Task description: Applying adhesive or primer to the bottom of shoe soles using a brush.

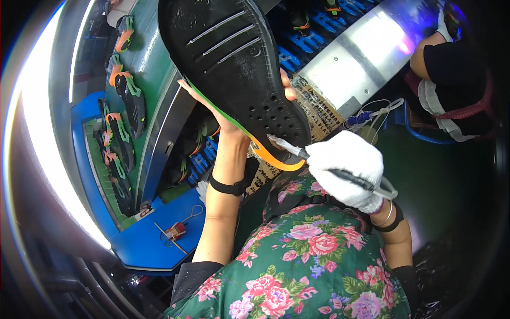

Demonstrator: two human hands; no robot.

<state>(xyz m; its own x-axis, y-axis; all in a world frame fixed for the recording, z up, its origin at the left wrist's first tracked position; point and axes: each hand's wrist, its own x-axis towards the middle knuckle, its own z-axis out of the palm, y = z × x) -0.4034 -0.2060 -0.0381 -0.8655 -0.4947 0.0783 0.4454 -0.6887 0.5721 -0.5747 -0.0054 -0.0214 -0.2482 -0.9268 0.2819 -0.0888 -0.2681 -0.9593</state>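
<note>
A large black shoe sole [234, 64], with grooves, a patch of small holes and a green-to-orange rim, is held up in front of me. My bare left hand [223, 117] grips it from behind; the palm supports the left edge and fingertips show past the right edge. In a white glove, my right hand [348, 170] is closed around a slim brush [289, 146] with a dark handle. Its pale, stained tip touches or nearly touches the sole just below the holes, by the orange rim. Part of the handle is hidden by the glove.
Several dark shoes [127, 101] with orange and green parts lie on a green conveyor [146, 58] at left. A blue tabletop [154, 244] holds a small red item [175, 231]. Blue racks [329, 24] and a metal cover [353, 56] stand ahead. Another person's arm [425, 50] shows at upper right.
</note>
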